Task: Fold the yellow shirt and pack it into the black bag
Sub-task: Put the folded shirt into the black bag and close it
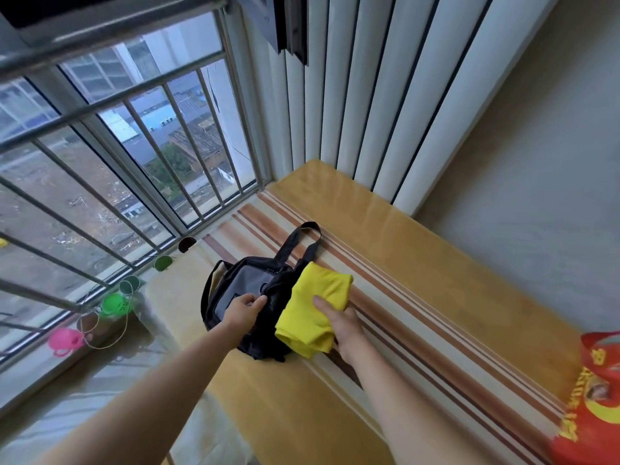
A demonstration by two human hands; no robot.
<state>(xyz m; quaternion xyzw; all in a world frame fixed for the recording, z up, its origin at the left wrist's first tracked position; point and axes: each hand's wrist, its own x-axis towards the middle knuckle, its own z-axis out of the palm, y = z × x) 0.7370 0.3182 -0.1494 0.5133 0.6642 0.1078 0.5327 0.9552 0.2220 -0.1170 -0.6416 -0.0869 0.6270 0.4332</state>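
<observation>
Red bag [593, 397] on striped cushion [419, 330] by barred window [117, 162].

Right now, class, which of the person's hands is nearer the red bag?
Right. The right hand holds the yellow shirt, on the side toward the red bag at the frame's right edge. The left hand grips the black bag, farther away.

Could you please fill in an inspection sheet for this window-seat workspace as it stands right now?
Surface: striped cushion, partly bare.
Job's things: folded yellow shirt lies against the black bag.
Clutter: red bag at right edge; coloured cups on the sill.
Hands: left hand pinches the bag; right hand holds the shirt.
Cables: thin cord by the cups.
Surroundings: barred window, vertical blinds.
</observation>
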